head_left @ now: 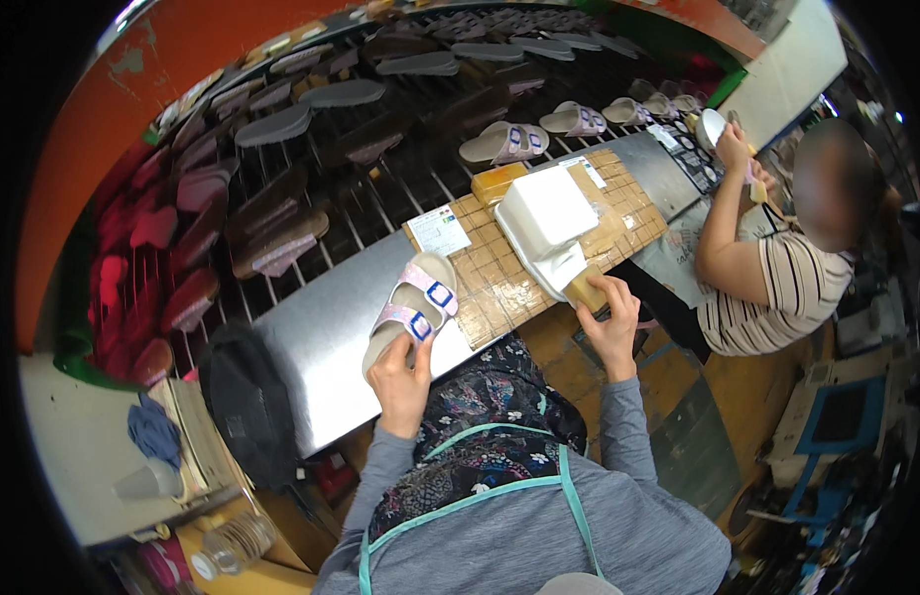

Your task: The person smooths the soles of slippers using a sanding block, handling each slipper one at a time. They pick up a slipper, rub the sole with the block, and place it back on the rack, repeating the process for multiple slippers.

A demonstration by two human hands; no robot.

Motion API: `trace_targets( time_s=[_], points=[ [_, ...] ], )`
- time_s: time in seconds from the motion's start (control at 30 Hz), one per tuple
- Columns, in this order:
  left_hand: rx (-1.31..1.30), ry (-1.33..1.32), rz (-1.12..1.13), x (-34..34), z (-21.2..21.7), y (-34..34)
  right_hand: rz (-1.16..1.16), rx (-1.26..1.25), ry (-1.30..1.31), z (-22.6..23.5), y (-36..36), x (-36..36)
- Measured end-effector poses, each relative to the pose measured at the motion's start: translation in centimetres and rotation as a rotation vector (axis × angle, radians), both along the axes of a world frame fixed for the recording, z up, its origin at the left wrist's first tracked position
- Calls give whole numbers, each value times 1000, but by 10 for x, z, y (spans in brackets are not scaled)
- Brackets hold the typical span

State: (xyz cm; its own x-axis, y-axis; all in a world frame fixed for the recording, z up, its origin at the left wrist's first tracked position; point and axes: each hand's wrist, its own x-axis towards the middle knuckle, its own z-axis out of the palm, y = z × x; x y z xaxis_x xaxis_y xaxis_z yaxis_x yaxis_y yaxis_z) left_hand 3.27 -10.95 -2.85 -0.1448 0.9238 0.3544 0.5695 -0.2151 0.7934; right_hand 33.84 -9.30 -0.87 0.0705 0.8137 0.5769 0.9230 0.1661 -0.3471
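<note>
I have the left hand (398, 389) at the near end of a pale sandal (412, 300) with two glittery straps and blue buckles, its fingers pinched on the sandal by the front strap. The sandal is over the metal counter (326, 332), at the left edge of a tan gridded mat (488, 302) — whether it rests flat there, I can't tell. My right hand (611, 322) grasps a small tan pad (585, 289) between thumb and fingers, at the near end of a white tray (520, 253) that bears a white box (546, 210). A yellow block (498, 184) sits just beyond the tray — and to the right I see a co-worker in a striped shirt (777, 297).
</note>
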Motion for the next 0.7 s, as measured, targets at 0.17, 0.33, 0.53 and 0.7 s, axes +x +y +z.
trace_targets(
  time_s=[0.17,0.33,0.53,0.7],
  points=[
    [-57,242,-386,-13,-2,14,27,18,97,1,5,6],
    [-87,514,-305,4,-18,30,52,11,14,-1,4,6],
    [-435,-1573,-538,-14,-2,38,167,-70,1330,8,5,-13],
    [-483,-1859,-662,-1,19,39,681,-224,1340,27,11,-88]
  ],
)
